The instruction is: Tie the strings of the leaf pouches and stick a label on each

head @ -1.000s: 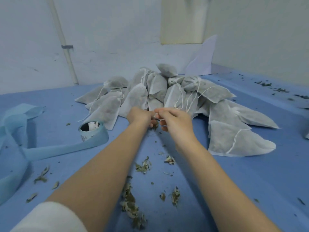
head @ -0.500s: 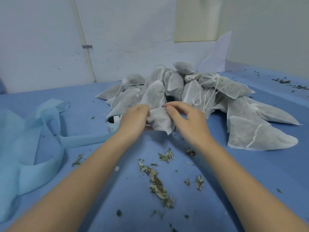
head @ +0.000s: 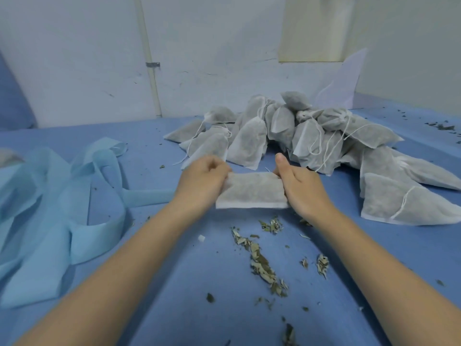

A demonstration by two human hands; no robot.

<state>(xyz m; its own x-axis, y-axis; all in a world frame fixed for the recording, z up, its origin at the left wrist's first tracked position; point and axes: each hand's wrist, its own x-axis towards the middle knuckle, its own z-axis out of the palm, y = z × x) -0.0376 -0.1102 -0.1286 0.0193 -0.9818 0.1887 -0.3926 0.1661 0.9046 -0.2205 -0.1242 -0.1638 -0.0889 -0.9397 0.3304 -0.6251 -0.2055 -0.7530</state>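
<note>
A flat grey-white leaf pouch (head: 252, 191) lies stretched sideways between both hands, just above the blue table. My left hand (head: 202, 181) grips its left end with curled fingers. My right hand (head: 299, 186) holds its right end, thumb pointing up. Behind them sits a pile of several filled pouches (head: 299, 131) with white drawstrings hanging loose. The label roll seen earlier is hidden behind my left hand.
Crumpled light-blue fabric strips (head: 57, 196) spread over the left of the blue table (head: 174, 308). Dried leaf scraps (head: 262, 263) litter the surface in front of me. More pouches (head: 404, 196) lie flat at the right. A white wall stands close behind.
Both hands pulled one pouch out of the pile towards me and turned it flat and sideways between them. The view shifted left, and the label roll is now hidden.
</note>
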